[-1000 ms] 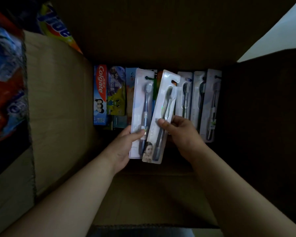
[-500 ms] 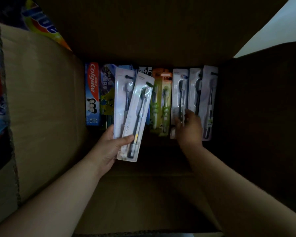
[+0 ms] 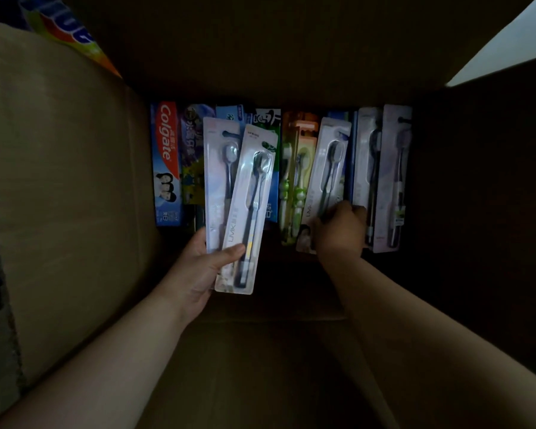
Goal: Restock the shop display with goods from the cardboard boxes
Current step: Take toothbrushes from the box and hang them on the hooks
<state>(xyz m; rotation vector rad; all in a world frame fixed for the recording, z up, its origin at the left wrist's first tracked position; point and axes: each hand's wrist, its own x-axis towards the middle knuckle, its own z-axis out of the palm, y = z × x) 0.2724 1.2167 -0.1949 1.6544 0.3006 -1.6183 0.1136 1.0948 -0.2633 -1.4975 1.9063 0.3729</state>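
I look down into a deep cardboard box [image 3: 75, 187]. My left hand [image 3: 198, 270] holds two white toothbrush packs [image 3: 245, 212], fanned, with the thumb across the front one. My right hand [image 3: 338, 233] grips the lower part of another white toothbrush pack [image 3: 328, 168], which leans out of the row. Two more white packs [image 3: 384, 174] stand to its right against the dark box wall. Green toothbrush packs [image 3: 294, 187] stand between my hands. Toothpaste cartons, one a red Colgate carton [image 3: 167, 162], line the left of the row.
The box's pale left flap [image 3: 44, 150] folds outward, with colourful bagged goods [image 3: 68, 29] beyond it at the top left. The far wall [image 3: 260, 57] and right wall [image 3: 477, 212] are in deep shadow. A bright strip of floor [image 3: 514, 41] shows at the top right.
My right hand let go of the second pack, which my left hand now holds with the first. The right hand moved right to the row and took hold of another pack, tilting it out.
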